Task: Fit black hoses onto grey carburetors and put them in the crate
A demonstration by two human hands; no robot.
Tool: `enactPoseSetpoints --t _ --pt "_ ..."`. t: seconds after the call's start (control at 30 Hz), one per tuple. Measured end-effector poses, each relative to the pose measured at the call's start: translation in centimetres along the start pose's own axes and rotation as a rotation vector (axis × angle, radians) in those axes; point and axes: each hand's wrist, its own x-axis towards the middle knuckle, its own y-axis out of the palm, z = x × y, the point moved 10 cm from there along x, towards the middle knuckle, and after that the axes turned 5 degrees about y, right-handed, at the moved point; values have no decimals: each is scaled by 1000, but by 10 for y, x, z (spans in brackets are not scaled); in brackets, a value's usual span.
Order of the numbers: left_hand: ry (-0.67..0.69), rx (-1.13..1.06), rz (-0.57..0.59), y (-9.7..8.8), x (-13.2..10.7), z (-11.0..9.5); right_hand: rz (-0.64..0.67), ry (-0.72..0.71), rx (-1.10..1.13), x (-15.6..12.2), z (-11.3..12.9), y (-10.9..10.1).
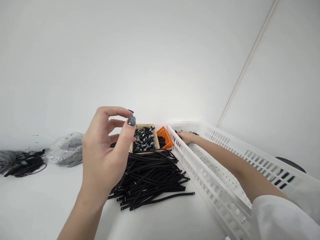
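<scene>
My left hand is raised in front of the wall, left of the parts bins. Its fingers are curved and apart from the thumb, and nothing shows between them. Below and behind it lies a pile of black cords on the white table. My right hand reaches down inside the far end of a long white plastic crate. Some small black pieces show at its fingertips, which the crate wall partly hides. I cannot make out whether it grips them.
A cream bin of small black and metallic parts stands behind the cords. Beside it, an orange basket holds black pieces. Clear plastic-wrapped bundles and a bunch of thin black cords lie at the left. The wall rises behind.
</scene>
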Motion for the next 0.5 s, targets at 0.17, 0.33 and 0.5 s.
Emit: enactPoseSetpoints --t 0.17,0.33,0.5 --pt "10 2 -22 -3 0 1 -23 -8 22 2 -1 -8" --pt "-6 11 -1 -1 -1 4 -35 -66 62 -4 2 -8" --pt "-29 31 -3 -3 -1 5 -58 -167 126 -7 9 -10"
